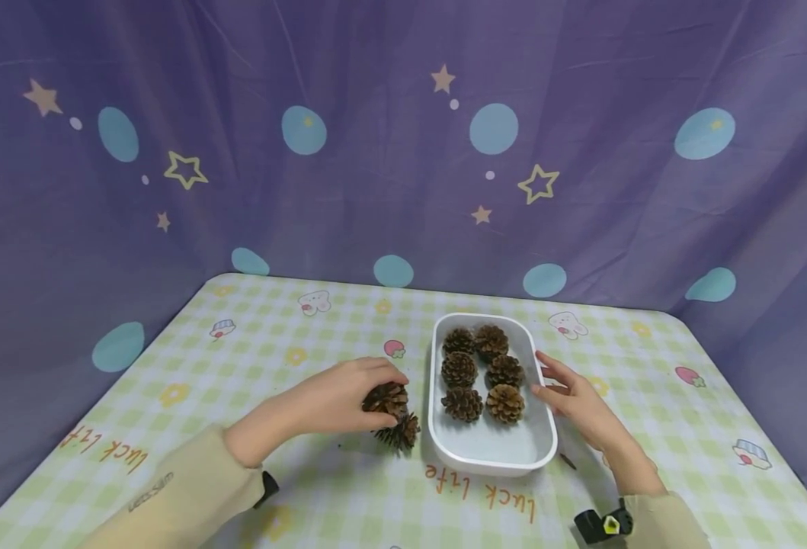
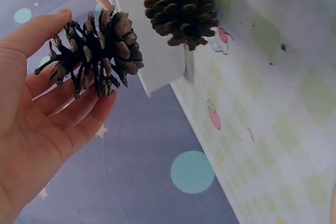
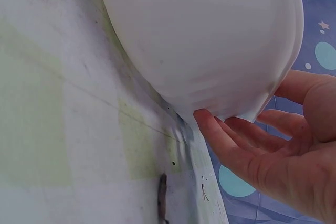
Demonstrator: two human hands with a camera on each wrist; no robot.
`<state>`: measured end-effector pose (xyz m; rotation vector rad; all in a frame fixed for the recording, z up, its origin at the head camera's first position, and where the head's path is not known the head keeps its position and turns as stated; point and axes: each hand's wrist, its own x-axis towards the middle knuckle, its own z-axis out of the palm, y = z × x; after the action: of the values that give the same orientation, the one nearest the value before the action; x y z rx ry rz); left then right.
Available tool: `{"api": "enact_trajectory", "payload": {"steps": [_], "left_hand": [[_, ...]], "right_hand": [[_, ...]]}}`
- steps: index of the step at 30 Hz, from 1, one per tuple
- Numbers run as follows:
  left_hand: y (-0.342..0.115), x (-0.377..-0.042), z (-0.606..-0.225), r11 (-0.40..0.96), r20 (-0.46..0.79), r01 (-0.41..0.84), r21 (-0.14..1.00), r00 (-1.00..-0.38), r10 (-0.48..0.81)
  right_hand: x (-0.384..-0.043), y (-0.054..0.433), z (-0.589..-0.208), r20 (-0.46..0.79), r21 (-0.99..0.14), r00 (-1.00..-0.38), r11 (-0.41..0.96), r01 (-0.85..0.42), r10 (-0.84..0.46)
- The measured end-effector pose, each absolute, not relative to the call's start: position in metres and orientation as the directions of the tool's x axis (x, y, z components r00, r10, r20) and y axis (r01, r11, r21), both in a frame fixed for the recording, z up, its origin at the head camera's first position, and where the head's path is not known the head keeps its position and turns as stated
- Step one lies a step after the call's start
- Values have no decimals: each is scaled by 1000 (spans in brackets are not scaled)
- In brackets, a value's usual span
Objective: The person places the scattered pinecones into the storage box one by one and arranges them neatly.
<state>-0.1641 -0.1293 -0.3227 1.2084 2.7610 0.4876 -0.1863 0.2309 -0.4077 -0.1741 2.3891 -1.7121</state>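
My left hand (image 1: 348, 396) holds a pine cone (image 2: 100, 51) between thumb and fingers, left of the white tray (image 1: 488, 457). A second pine cone (image 1: 401, 433) lies just below the held one in the head view. Several more brown pine cones (image 1: 463, 404) sit inside the tray in two columns, toward its far end. At the tray's right side, my right hand (image 1: 584, 408) grips the edge, with the thumb at the rim and fingertips (image 3: 205, 119) against the outer wall.
A checked green and white tablecloth (image 1: 328, 488) with printed figures covers the table. Small dark bits lie on it, including a thin brown piece (image 1: 568, 460) right of the tray. A purple curtain (image 1: 389, 206) hangs behind the table.
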Motion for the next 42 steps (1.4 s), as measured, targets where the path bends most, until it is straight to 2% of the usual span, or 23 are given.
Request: {"api": "enact_trajectory", "payload": {"steps": [4, 11, 20, 42], "left_hand": [[-121, -164, -318, 629, 54, 705, 327, -678, 733], [-102, -168, -314, 569, 115, 754, 328, -630, 768], [-76, -171, -314, 538, 92, 775, 332, -594, 799], [-14, -181, -347, 373, 64, 831, 412, -435, 898]], "right_hand": [[-186, 231, -407, -90, -946, -973, 323, 17, -212], [-186, 231, -408, -86, -948, -973, 318, 14, -213], [-187, 232, -408, -86, -944, -975, 331, 13, -206], [-187, 232, -410, -67, -948, -974, 319, -5, -215]]}}
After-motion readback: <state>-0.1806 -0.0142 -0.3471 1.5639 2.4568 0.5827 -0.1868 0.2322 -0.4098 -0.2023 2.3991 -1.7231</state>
